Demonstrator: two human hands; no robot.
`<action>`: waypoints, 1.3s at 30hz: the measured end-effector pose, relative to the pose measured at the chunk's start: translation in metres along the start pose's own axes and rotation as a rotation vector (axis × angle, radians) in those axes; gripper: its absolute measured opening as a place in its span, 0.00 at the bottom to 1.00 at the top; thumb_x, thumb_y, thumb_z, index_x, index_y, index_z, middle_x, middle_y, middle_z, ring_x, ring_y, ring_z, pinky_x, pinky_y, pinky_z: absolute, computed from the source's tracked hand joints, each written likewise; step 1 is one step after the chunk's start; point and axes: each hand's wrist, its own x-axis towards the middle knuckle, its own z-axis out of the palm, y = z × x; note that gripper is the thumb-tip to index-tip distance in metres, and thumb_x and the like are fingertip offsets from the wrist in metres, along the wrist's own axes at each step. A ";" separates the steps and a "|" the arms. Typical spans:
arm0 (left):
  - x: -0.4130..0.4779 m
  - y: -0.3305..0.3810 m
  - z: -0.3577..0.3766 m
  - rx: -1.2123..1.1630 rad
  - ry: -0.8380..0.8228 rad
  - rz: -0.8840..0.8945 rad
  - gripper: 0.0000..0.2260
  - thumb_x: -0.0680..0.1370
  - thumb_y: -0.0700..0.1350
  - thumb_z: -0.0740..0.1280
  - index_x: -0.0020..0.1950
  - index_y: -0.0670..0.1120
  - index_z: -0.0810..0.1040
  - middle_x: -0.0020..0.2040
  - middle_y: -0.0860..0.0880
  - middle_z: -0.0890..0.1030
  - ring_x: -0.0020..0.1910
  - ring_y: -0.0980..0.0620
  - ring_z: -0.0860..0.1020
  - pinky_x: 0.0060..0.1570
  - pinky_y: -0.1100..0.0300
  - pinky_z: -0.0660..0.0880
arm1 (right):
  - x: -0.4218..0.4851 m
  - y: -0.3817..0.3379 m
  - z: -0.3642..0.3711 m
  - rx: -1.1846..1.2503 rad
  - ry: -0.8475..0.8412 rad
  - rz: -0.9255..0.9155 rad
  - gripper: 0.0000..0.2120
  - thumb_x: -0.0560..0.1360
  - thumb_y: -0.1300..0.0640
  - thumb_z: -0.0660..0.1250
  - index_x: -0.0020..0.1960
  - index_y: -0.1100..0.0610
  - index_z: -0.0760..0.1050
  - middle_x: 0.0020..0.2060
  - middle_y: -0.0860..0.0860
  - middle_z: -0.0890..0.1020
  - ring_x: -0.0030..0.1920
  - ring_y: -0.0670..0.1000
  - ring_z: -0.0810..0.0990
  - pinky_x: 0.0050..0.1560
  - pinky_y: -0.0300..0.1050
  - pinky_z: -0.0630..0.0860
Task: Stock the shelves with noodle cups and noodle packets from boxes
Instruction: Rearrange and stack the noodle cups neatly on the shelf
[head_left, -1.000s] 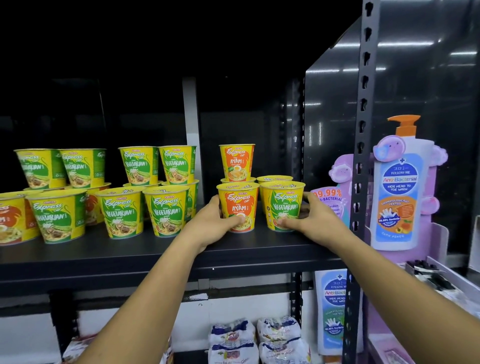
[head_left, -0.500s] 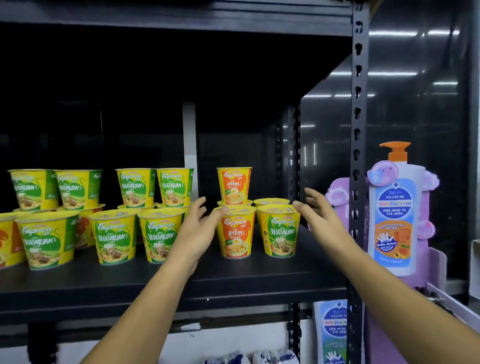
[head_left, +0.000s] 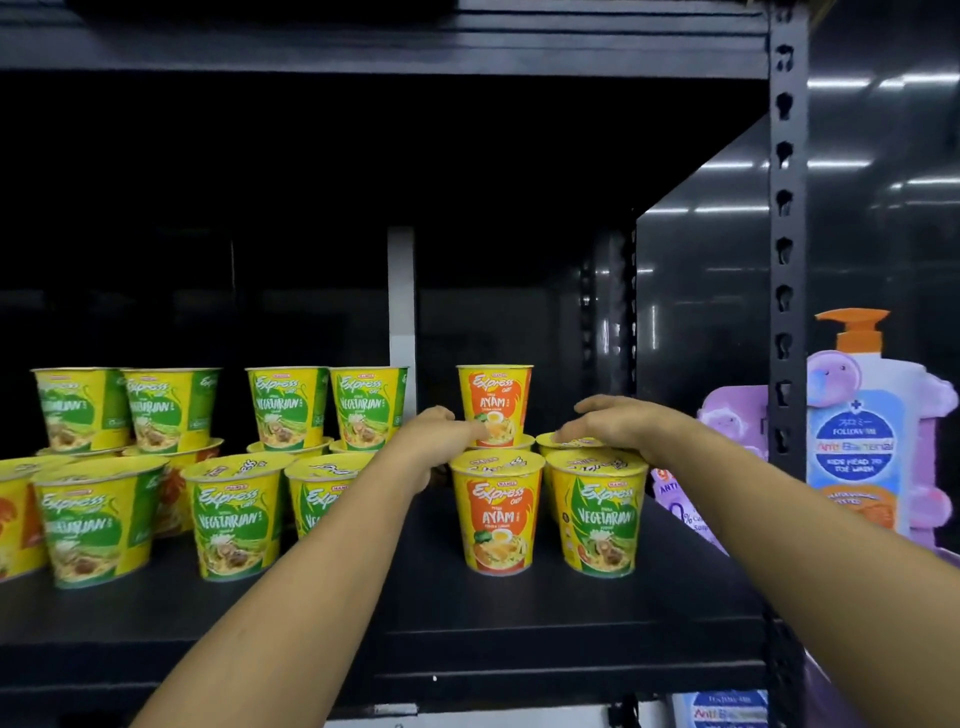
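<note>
On the black shelf (head_left: 519, 629) two noodle cups stand in front at the right: an orange Ayam cup (head_left: 496, 514) and a green Vegetarian cup (head_left: 600, 519). Behind them a second Ayam cup (head_left: 496, 400) is stacked on a rear cup. My left hand (head_left: 439, 441) reaches in from the left, its fingertips at the base of that stacked cup. With straight fingers, my right hand (head_left: 608, 423) lies flat on the lid of a rear cup (head_left: 566, 441). Neither hand grips anything.
Several more Vegetarian cups (head_left: 234, 514) stand in two tiers along the shelf's left. A black perforated upright (head_left: 787, 260) bounds the shelf at the right, with a soap bottle display (head_left: 857, 431) beyond it. Another shelf board (head_left: 363, 47) runs overhead.
Both hands let go of the two front cups, lifted, and moved back over the rear cups. The view has tilted upward.
</note>
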 end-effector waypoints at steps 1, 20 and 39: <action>0.003 -0.001 0.001 0.003 -0.009 -0.009 0.28 0.75 0.56 0.75 0.71 0.47 0.72 0.61 0.46 0.82 0.58 0.46 0.81 0.62 0.44 0.77 | -0.001 -0.003 0.000 -0.055 -0.025 0.009 0.43 0.67 0.42 0.80 0.76 0.49 0.67 0.62 0.53 0.80 0.53 0.55 0.84 0.61 0.56 0.80; 0.003 -0.001 0.005 -0.020 -0.085 -0.032 0.14 0.77 0.52 0.75 0.57 0.45 0.82 0.50 0.47 0.87 0.50 0.46 0.86 0.60 0.44 0.80 | -0.003 -0.013 0.000 -0.263 -0.045 0.030 0.23 0.71 0.41 0.76 0.55 0.57 0.77 0.46 0.54 0.85 0.47 0.55 0.86 0.57 0.57 0.83; -0.073 -0.062 0.020 -0.407 -0.154 0.193 0.39 0.68 0.65 0.75 0.75 0.55 0.68 0.67 0.52 0.80 0.64 0.53 0.78 0.69 0.44 0.72 | -0.081 0.066 0.051 0.454 0.156 -0.190 0.62 0.65 0.34 0.79 0.83 0.47 0.42 0.73 0.47 0.72 0.68 0.51 0.75 0.69 0.53 0.71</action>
